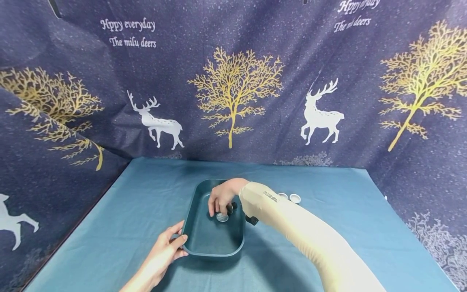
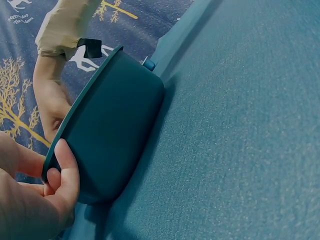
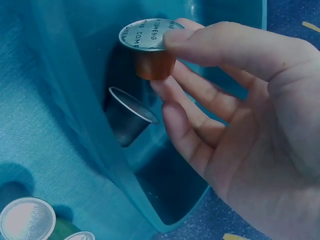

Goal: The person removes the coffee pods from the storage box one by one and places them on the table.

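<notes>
My left hand (image 1: 164, 248) grips the near left corner of a teal tray (image 1: 213, 242), thumb on the rim and fingers beneath in the left wrist view. Inside the tray, my right hand (image 1: 223, 195) pinches a coffee capsule (image 3: 156, 65) between thumb and fingers. This capsule has an orange-brown cup and a silver lid printed with letters. Below it in the right wrist view, a dark capsule (image 3: 127, 121) lies tilted against the tray wall. Whether the held capsule touches the tray floor, I cannot tell.
Beyond the tray's right side stand two capsules with pale lids, one capsule (image 1: 294, 198) in plain sight and another (image 1: 282, 196) partly behind the right sleeve. A blue cloth (image 1: 146, 194) covers the table. At the back hangs a dark curtain (image 1: 255, 154) with deer and trees.
</notes>
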Demonstrator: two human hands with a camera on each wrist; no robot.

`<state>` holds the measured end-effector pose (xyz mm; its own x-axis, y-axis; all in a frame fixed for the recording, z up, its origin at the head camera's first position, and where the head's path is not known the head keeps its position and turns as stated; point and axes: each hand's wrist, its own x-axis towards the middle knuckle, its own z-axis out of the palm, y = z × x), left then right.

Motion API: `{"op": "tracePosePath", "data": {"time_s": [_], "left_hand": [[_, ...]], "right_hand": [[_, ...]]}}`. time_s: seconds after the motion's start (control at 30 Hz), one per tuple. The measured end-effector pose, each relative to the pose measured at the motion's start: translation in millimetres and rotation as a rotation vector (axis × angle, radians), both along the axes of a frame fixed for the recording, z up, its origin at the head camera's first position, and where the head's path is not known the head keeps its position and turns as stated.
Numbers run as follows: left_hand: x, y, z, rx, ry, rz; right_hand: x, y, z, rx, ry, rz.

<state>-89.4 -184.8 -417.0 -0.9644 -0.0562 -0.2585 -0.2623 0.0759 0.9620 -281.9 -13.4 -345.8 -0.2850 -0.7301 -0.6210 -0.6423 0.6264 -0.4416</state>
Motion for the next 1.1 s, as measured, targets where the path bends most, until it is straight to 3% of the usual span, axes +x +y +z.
{"op": "tracePosePath", "data": {"time_s": [0.47, 1.1], "left_hand": [[-1.4, -0.1, -2.4, -0.010, -0.014, 0.007], [-0.9, 0.8, -3.9, -0.006, -0.002, 0.022]], "right_hand": [[-2.2, 8, 0.2, -0.111, -0.006, -0.061], [-3.6, 18, -1.3, -0.133, -0.168, -0.154]]}}
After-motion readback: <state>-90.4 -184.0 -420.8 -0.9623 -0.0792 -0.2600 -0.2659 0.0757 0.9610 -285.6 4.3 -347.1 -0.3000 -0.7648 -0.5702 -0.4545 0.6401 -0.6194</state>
